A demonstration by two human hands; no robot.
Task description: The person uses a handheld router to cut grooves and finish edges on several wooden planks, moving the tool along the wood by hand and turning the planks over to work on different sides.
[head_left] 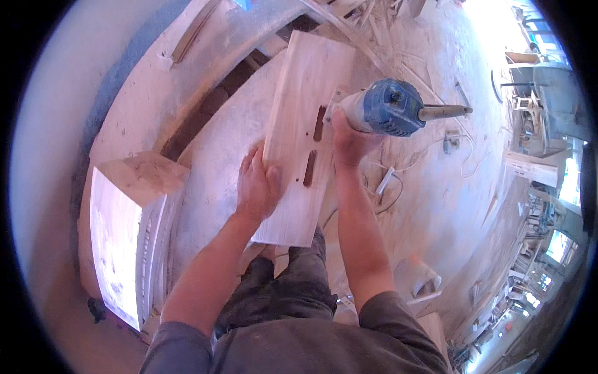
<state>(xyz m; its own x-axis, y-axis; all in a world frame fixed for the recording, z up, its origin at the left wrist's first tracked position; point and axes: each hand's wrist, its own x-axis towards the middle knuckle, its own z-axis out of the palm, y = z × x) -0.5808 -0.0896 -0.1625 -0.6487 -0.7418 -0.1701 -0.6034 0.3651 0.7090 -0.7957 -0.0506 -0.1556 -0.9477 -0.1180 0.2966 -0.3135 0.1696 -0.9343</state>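
A long, pale wooden board with a rectangular outline [295,128] lies in front of the person's body, above the dark trousers [274,293], its length running away from them. Two dark, round-ended slots [309,168] sit in line in its face, with small dark holes beside them. What supports the board underneath is hidden.

The left hand [260,190] lies along the board's left edge, thumb apart from the fingers; whether it clasps the edge or only presses on it, I cannot tell. The right hand [354,144] is wrapped around the pale lower body of a blue-housed power tool with a tapering grey cable sleeve [393,107], at the board's right edge beside the farther slot. The tool's working end is hidden, and most of the right fingers are out of sight behind its body.

To the left stands a stack of pale wooden pieces [118,240]. A white power strip [385,180] lies on the dusty floor [436,215]. Clutter along the far right is bent and too small to identify.
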